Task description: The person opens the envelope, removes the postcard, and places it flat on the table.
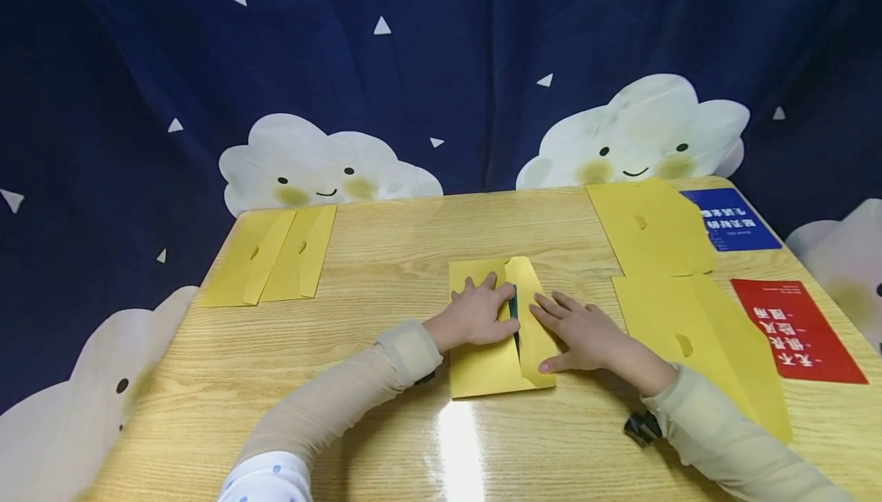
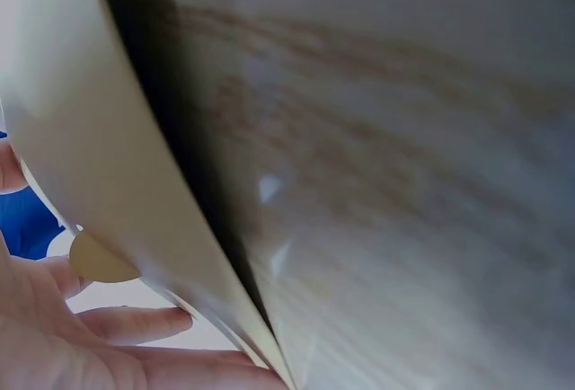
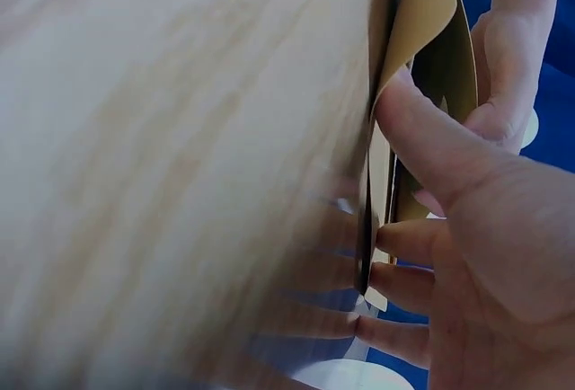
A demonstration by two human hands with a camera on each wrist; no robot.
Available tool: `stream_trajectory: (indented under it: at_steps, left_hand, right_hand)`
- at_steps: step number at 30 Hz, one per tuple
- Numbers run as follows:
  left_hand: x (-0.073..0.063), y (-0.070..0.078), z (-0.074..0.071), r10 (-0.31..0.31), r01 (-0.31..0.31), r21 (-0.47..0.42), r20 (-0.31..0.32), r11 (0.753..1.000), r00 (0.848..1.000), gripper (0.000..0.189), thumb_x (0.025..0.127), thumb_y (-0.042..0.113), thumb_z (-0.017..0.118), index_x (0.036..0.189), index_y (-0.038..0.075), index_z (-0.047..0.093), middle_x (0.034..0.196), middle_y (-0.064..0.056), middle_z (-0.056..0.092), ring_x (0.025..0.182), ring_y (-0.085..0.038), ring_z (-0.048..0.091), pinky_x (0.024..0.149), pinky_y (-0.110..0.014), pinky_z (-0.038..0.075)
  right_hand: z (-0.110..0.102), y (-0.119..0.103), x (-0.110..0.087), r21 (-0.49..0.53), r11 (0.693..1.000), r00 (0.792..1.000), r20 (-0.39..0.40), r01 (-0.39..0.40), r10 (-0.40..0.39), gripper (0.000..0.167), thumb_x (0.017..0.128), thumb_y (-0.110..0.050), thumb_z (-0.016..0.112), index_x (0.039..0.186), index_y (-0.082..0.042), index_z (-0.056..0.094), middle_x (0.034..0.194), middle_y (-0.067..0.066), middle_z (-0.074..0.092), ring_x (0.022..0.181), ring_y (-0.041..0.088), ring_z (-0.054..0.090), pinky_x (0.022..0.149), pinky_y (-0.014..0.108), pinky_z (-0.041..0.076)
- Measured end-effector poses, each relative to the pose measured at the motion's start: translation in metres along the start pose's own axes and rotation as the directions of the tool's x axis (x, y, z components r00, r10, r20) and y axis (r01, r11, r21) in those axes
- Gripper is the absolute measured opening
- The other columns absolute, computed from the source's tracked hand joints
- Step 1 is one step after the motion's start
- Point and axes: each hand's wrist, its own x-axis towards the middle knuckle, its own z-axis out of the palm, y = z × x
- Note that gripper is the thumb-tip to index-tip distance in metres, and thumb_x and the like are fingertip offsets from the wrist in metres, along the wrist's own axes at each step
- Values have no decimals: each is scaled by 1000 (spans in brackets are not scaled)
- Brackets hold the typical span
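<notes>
While a yellow envelope (image 1: 482,376) lies flat at the middle of the table (image 1: 386,257) before you, both your hands rest on it. Your left hand (image 1: 475,320) comes in from eight o'clock, palm down on the envelope's body, fingers fanned toward twelve, thumb pointing to three. Your right hand (image 1: 582,334) comes in from four o'clock, fingers stretched toward ten and thumb toward nine, tips on the flap (image 1: 534,334). Both your hands are spread wide, touching the paper without clasping it.

From the head view you see a dark green strip (image 1: 514,307) in the gap between flap and body. Your left wrist view adds a rounded tab (image 2: 103,260) near your fingers, which the head view does not show. Your right wrist view shows the flap curling up, your thumb against its edge.

Farther out, toward half past nine, two more envelopes (image 1: 230,276) lie side by side. At two o'clock another envelope (image 1: 661,238) lies against a blue card (image 1: 737,223); at three, one more envelope (image 1: 661,307) lies against a red card (image 1: 809,334). Beyond, at twelve, hangs a dark blue curtain (image 1: 448,50).
</notes>
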Motion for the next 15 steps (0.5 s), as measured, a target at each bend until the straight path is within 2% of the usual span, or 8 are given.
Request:
stream_trajectory:
  at_steps: [5, 9, 15]
  left_hand:
    - [0, -1, 0, 7, -7, -3, -8, 1000, 1000, 34, 86, 41, 45, 113, 21, 46, 140, -20, 33, 116, -56, 35, 80, -69, 35]
    - [1, -2, 1, 15, -15, 9, -21, 1000, 1000, 33, 85, 42, 45, 110, 21, 47, 138, -20, 35, 115, -55, 37, 78, -69, 36]
    - [1, -3, 3, 19, -19, 13, -27, 1000, 999, 33, 85, 43, 44, 110, 21, 46, 138, -21, 35, 114, -56, 37, 78, -69, 36]
  right_hand:
    - [0, 0, 1, 9, 1000, 1000, -21, 20, -20, 90, 71, -59, 64, 142, -13, 34, 142, 19, 32, 127, 42, 28, 83, 64, 35]
    - [0, 0, 4, -22, 999, 999, -5, 42, -42, 88, 70, -61, 62, 142, -22, 33, 141, 22, 31, 125, 44, 30, 80, 63, 37]
    - [-1, 0, 9, -71, 994, 997, 22, 78, -76, 84, 69, -59, 64, 140, -21, 39, 138, 25, 31, 122, 46, 31, 78, 62, 40]
